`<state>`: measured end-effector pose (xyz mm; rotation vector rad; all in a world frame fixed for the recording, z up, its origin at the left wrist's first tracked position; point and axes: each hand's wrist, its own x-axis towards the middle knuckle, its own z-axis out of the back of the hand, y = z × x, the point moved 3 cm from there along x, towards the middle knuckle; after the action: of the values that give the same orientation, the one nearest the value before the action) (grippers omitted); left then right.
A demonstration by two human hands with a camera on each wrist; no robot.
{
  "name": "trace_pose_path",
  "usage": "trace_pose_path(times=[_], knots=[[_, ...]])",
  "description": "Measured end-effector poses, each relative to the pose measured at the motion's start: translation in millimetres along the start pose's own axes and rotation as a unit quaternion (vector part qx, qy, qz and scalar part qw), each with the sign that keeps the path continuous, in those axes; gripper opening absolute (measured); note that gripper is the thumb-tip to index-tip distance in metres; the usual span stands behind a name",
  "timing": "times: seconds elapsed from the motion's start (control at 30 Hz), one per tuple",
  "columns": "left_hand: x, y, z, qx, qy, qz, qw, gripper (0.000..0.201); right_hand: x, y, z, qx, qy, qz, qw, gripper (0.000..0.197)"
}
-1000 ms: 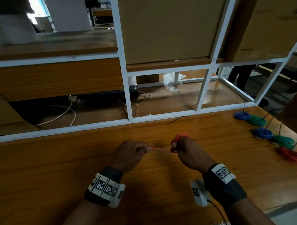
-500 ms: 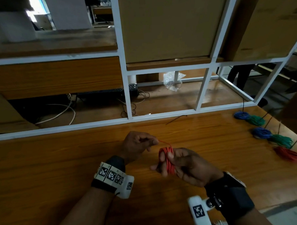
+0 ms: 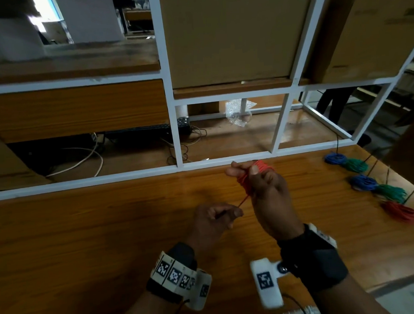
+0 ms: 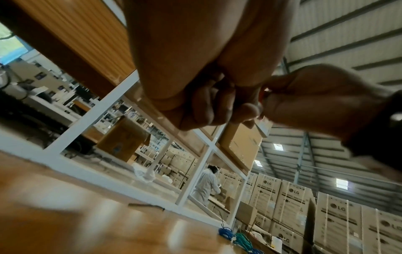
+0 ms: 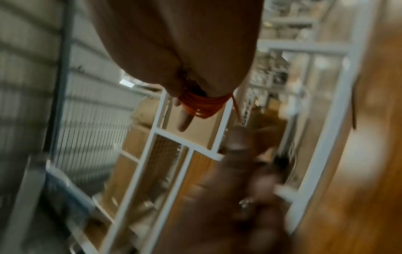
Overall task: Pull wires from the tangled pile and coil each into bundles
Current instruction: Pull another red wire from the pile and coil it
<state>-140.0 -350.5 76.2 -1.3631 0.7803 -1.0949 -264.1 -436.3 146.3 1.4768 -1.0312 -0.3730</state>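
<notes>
In the middle of the head view, the red wire (image 3: 246,183) is wound in loops around the fingers (image 3: 235,171) of the right hand (image 3: 269,196). The left hand (image 3: 213,219), lower and a bit to the left, pinches the loose end tight. To do this well, the person should probably keep the wire stretched, lay each new loop next to the last, and not let the loops slip off.
</notes>
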Motion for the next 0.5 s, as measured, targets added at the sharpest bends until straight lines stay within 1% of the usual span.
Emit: trace_pose_path(times=[0.03,0.07,0.1,0.13,0.17,0.27,0.3,0.37,0.4,0.43,0.5], knots=[[1,-3,2,0.043,-0.001,-0.015,0.999,0.015,0,-7,3,-0.105,-0.009,0.041,0.994,0.024],[2,-6,4,0.096,-0.001,-0.037,0.995,0.011,-1,-17,6,-0.210,-0.009,0.073,0.975,0.023],[2,-11,7,0.150,-0.001,-0.067,0.986,0.011,-2,-26,9,-0.298,0.002,0.082,0.951,0.023],[2,-14,11,0.192,-0.002,-0.095,0.977,0.012,-3,-34,11,-0.361,0.015,0.074,0.929,0.023],[2,-18,15,0.222,-0.001,-0.111,0.969,0.013,-5,-39,13,-0.396,0.033,0.063,0.916,0.023],[5,-26,35,0.305,0.020,-0.126,0.944,0.013,-11,-49,20,-0.417,0.115,0.010,0.902,0.028],[8,-28,41,0.324,0.038,-0.138,0.935,0.018,-13,-51,21,-0.409,0.150,-0.018,0.900,0.030],[13,-35,49,0.328,0.075,-0.168,0.927,0.030,-17,-49,19,-0.361,0.216,-0.102,0.901,0.036],[15,-38,50,0.315,0.092,-0.176,0.928,0.032,-19,-45,17,-0.334,0.244,-0.141,0.900,0.043],[16,-40,50,0.297,0.105,-0.176,0.932,0.030,-21,-40,15,-0.312,0.270,-0.164,0.896,0.049],[21,-45,49,0.245,0.118,-0.164,0.948,0.017,-24,-29,10,-0.285,0.314,-0.174,0.889,0.052]])
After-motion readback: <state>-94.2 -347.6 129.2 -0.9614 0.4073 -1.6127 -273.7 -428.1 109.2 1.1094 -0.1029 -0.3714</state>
